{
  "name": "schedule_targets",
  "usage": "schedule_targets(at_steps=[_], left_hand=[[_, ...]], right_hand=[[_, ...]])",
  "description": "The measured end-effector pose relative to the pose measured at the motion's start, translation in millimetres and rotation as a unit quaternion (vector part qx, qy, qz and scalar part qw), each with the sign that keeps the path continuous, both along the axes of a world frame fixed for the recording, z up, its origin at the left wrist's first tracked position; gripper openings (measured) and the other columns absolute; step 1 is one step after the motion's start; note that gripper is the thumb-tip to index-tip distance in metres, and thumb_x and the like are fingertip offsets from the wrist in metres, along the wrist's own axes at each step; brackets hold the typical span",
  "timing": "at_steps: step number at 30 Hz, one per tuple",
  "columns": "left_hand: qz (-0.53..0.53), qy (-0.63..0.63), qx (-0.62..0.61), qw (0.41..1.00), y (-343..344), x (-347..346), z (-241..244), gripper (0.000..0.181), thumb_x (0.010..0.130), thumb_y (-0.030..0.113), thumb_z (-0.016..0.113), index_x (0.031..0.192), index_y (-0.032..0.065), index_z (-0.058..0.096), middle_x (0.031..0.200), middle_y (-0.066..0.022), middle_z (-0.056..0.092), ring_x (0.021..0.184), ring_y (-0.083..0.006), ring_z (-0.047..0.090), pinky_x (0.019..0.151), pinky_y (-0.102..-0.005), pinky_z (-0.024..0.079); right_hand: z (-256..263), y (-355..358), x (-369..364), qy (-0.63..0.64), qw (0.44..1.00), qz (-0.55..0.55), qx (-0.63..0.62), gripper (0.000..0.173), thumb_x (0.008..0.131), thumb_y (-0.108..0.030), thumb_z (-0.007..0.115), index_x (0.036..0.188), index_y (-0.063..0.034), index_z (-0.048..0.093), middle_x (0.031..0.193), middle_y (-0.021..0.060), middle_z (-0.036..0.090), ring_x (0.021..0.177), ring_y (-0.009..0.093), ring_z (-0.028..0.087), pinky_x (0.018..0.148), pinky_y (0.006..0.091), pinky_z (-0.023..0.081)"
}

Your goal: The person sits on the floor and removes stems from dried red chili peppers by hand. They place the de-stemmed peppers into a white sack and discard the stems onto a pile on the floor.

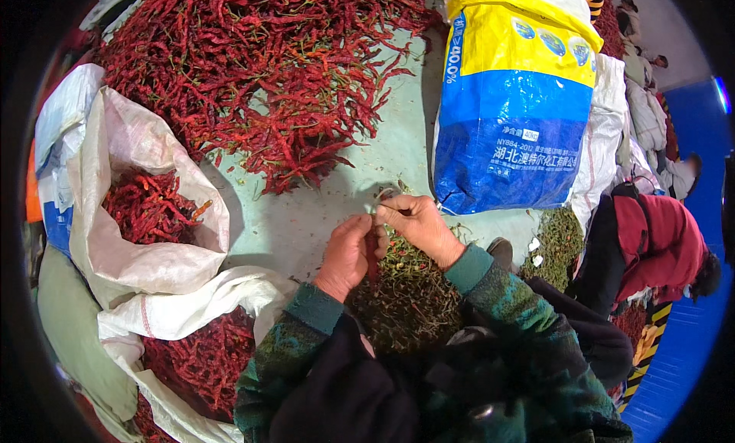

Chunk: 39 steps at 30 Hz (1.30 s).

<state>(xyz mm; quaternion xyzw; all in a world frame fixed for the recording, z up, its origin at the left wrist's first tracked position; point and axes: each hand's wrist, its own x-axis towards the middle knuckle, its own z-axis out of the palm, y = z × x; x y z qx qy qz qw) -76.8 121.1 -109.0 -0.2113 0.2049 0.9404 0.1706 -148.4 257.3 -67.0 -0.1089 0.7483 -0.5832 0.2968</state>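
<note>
Both of my hands meet above the grey floor. My left hand (346,252) is closed around a dried red chili pepper (374,262), which hangs below the fingers and is partly hidden by them. The thumb and forefinger of my right hand (424,226) pinch a pale green stem (370,208) at the pepper's upper end. A thin curved object (387,194) shows by the right fingertips, too small to identify. Under the hands lies a heap of loose chili stems (405,305), greener at its far side. Beyond it spreads a big pile of red chilies (258,70).
Two open white woven sacks, one upper (155,265) and one lower (189,314), hold red chilies on the left. A blue and yellow printed sack (514,110) stands at the far right. On the right, a person in a red top (660,248) bends beside another stem heap (554,245).
</note>
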Motion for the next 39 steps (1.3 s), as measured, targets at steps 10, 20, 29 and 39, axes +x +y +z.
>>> schedule_targets(at_steps=[10,20,29,39], left_hand=[[-0.089,-0.053,-0.007,0.995,3,8,10,0.021,0.089,0.025,0.053,0.092,0.0046,0.057,0.08,-0.0066,0.057,0.059,-0.0116,0.049,0.046,-0.0234,0.035],[-0.222,0.126,-0.346,0.903,14,39,-7,0.019,0.089,0.013,0.053,0.076,-0.0004,0.056,0.061,0.0004,0.049,0.052,-0.0059,0.041,0.047,-0.0244,0.035],[-0.199,0.314,-0.433,0.821,7,39,11,0.016,0.086,0.012,0.056,0.077,-0.001,0.053,0.064,-0.0051,0.05,0.055,-0.0143,0.045,0.053,-0.0277,0.04],[-0.141,0.052,-0.067,0.986,0,30,23,0.023,0.091,0.021,0.051,0.088,0.0004,0.059,0.071,-0.0037,0.057,0.051,-0.0079,0.042,0.045,-0.0203,0.033]], right_hand=[[-7,10,15,-0.136,0.988,-0.048,-0.057,0.015,0.085,-0.013,0.061,0.077,0.0006,0.06,0.066,0.0011,0.058,0.054,0.008,0.051,0.05,0.0233,0.042],[-16,34,50,-0.435,0.883,-0.15,-0.091,0.013,0.087,-0.013,0.058,0.078,-0.0073,0.052,0.06,-0.0058,0.041,0.046,0.002,0.03,0.04,0.0185,0.021],[0,46,57,-0.535,0.819,-0.1,-0.182,0.019,0.086,-0.018,0.06,0.074,-0.0094,0.048,0.06,-0.0057,0.04,0.047,0.003,0.029,0.04,0.0187,0.021],[19,48,19,-0.445,0.87,-0.134,-0.166,0.017,0.087,-0.023,0.058,0.079,-0.0088,0.057,0.056,-0.0074,0.035,0.044,0.004,0.026,0.038,0.0193,0.021]])
